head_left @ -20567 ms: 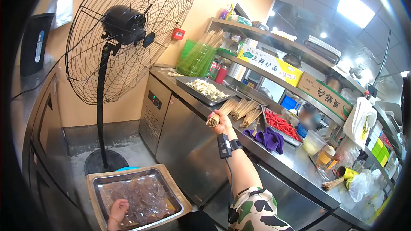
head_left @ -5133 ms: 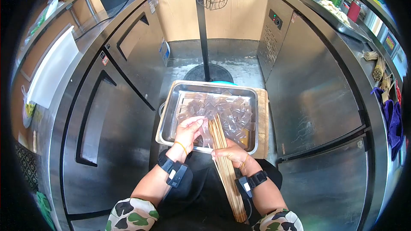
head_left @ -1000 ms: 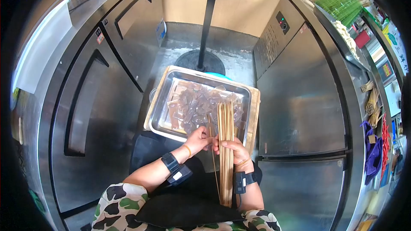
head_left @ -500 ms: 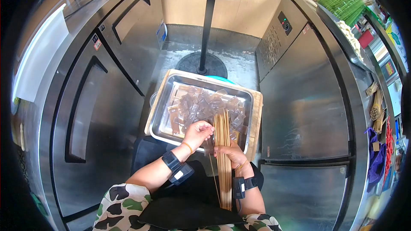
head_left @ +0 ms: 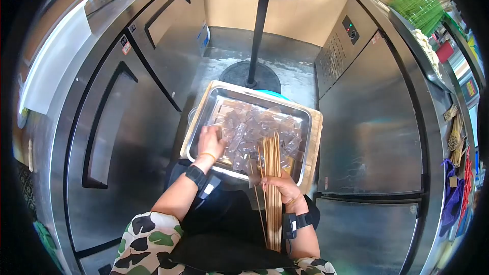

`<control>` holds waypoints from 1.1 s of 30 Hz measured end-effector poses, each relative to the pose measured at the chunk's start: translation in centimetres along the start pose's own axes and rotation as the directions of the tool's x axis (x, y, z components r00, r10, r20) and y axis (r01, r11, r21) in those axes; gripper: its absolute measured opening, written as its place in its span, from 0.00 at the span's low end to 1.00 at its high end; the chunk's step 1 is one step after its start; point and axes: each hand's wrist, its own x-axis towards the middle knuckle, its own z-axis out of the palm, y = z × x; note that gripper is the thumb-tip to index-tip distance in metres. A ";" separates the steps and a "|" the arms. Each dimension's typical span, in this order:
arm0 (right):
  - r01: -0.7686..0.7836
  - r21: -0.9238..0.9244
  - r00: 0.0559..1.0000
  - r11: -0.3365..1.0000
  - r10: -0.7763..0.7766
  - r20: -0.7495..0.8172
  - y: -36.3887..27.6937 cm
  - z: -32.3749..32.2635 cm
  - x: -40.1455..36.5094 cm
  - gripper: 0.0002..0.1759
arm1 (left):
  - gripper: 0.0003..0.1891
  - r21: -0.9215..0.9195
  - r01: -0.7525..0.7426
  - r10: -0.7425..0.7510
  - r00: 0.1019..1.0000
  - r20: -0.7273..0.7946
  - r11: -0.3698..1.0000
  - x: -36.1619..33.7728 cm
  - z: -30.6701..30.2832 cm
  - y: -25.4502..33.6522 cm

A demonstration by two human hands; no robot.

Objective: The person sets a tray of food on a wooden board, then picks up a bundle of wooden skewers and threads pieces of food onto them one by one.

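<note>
My right hand (head_left: pixel 285 186) is wrapped round a thick bundle of bamboo skewers (head_left: pixel 273 198), their tips pointing away from me over the near edge of a steel tray (head_left: pixel 204 104). One skewer (head_left: pixel 259 209) stands apart on the bundle's left side, with a brown translucent slice (head_left: pixel 253 171) on its upper part. Inside the tray lies a loose pile of similar brown slices (head_left: pixel 249 127). At the tray's left side, my left hand (head_left: pixel 210 144) reaches down with fingers curled at the edge of one slice; its fingertips are partly hidden.
Beneath the tray is a wooden board (head_left: pixel 315 137). A black fan stand (head_left: pixel 254 71) rises just behind. Steel cabinets flank me on the left (head_left: pixel 137 127) and right (head_left: pixel 372 122). The right counter holds a green bag of skewers (head_left: pixel 417 2) and tied skewer bundles (head_left: pixel 456 135).
My left hand has left the skewer tips and moved left and away into the tray's slices. My right hand still holds the bundle. The whole view has shifted slightly.
</note>
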 end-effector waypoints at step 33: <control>0.028 -0.066 0.995 0.997 -0.022 0.096 0.1 1.3 0.6 0.18 | 0.04 -0.849 0.499 0.003 0.862 0.508 0.175 -0.6 -2.0 6.8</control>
